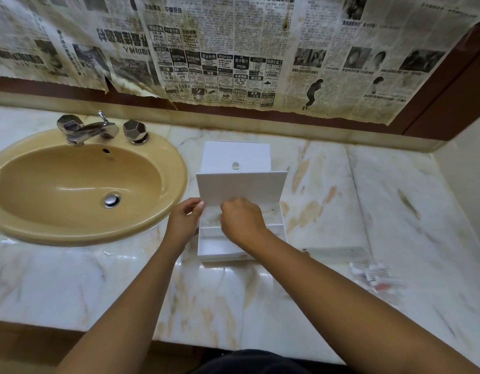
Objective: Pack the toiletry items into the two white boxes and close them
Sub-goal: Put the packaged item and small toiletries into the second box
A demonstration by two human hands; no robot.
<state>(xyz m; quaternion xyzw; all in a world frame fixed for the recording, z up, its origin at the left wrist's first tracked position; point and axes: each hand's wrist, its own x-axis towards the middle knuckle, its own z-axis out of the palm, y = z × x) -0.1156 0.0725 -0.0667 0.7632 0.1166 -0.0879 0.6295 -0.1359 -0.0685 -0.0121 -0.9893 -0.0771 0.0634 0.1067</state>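
A white box [220, 248] with two compartments lies on the counter before me, its lid [241, 186] standing upright. My left hand [183, 224] pinches the lid's lower left corner between thumb and fingers. My right hand [242, 222] hovers over the rear compartment with its fingers curled downward; what they hold is hidden. Behind stands a second white box [234, 153], shut, with a clear knob [235, 165] on top. Blurred toiletry items [376, 278] lie on the counter at the right.
A beige sink [79, 184] with chrome taps [98, 129] fills the left. The marble counter [328, 184] runs right to a side wall. A pale flat strip [336, 252] lies right of the open box. Newspaper covers the wall behind.
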